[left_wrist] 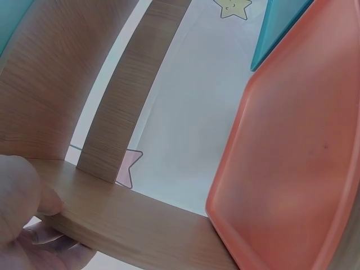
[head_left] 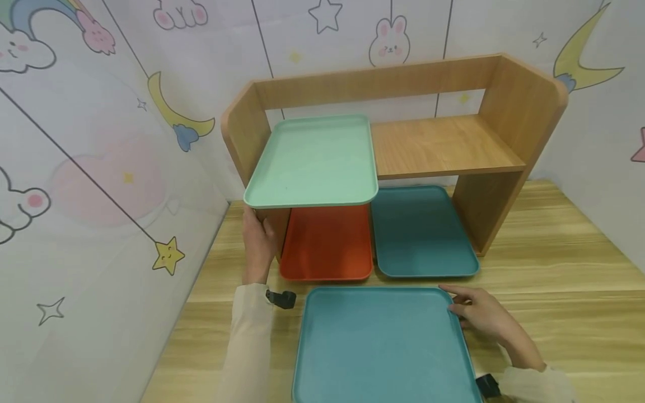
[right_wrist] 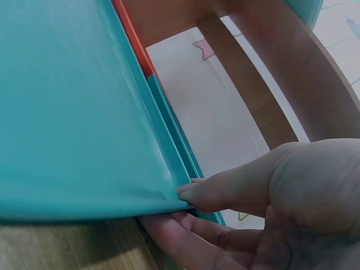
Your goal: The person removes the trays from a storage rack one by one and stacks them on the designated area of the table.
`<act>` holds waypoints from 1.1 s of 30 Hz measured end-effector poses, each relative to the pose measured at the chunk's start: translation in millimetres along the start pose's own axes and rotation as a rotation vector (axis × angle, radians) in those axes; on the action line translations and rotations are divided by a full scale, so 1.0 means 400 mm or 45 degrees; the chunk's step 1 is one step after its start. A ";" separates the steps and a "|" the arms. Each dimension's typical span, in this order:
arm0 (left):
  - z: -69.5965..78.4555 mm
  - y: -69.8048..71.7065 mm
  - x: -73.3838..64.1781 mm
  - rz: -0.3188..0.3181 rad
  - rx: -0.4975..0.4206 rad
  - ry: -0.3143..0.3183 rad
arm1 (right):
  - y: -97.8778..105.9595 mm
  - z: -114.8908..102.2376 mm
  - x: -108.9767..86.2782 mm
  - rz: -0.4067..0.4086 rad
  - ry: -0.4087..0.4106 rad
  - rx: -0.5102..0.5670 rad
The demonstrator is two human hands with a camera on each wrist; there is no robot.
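Note:
With thumb on one face and fingers on the other, my left hand [head_left: 258, 239] grips the left side panel [left_wrist: 124, 222] of a wooden shelf unit [head_left: 448, 145]. Just above that hand, a mint green tray [head_left: 314, 162] lies on the upper board, its front edge overhanging. My right hand [head_left: 481, 313] pinches the far right corner of a blue tray [head_left: 380, 347] in front of the unit; the right wrist view shows thumb on top and fingers beneath. Under the shelf lie a red tray [head_left: 327, 243] and, beside it, a dark teal tray [head_left: 423, 232].
The unit stands on a wood-grain table [head_left: 569, 280] near the back wall. A patterned wall covering [head_left: 111, 196] with stars and moons borders the left side. Bare upper board [head_left: 443, 143] shows right of the mint tray.

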State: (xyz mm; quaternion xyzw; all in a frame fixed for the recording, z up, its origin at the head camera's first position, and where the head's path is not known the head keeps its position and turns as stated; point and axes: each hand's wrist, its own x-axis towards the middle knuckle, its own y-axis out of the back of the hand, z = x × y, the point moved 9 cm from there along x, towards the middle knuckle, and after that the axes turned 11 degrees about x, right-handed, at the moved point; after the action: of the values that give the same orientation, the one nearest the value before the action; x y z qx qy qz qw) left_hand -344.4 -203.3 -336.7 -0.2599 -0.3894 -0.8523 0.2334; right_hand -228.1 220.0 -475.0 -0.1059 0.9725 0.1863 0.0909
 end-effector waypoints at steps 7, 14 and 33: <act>0.002 0.000 -0.002 0.009 0.005 -0.011 | -0.001 -0.013 0.005 0.049 0.050 -0.145; 0.004 0.001 -0.004 0.005 0.008 -0.020 | -0.001 -0.019 0.007 0.052 0.044 -0.204; 0.001 0.001 -0.003 0.018 0.006 -0.022 | 0.034 -0.093 -0.006 0.216 0.202 -0.224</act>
State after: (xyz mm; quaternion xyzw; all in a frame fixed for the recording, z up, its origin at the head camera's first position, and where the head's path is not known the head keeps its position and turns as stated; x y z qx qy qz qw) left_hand -343.2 -202.9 -337.2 -0.2696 -0.3916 -0.8474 0.2366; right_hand -234.4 218.5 -435.8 -0.0454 0.9620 0.2691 -0.0119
